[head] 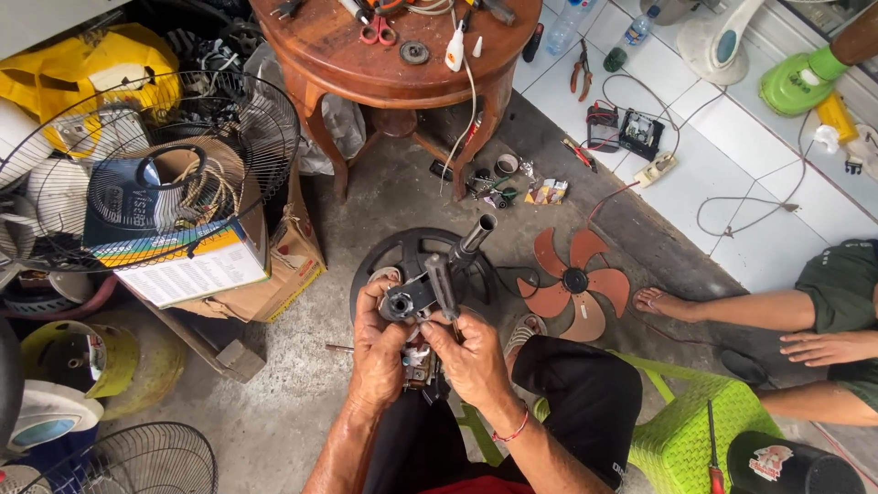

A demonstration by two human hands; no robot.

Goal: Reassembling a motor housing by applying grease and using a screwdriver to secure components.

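My left hand (380, 352) clamps the fan motor (409, 302); right hand (473, 359) grips the screwdriver (443, 285), which could slip if angled.

We see a reddish-brown fan blade (574, 282) on the grey floor (302, 384), a bright green stool (681, 430), red-handled scissors (377, 31) on the dark brown desk (347, 55), a yellow bag (82, 69), and a black wire fan guard (146, 174).

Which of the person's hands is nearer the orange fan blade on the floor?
Right. The right hand holds the screwdriver just left of the fan blade; the left hand grips the motor, farther left.
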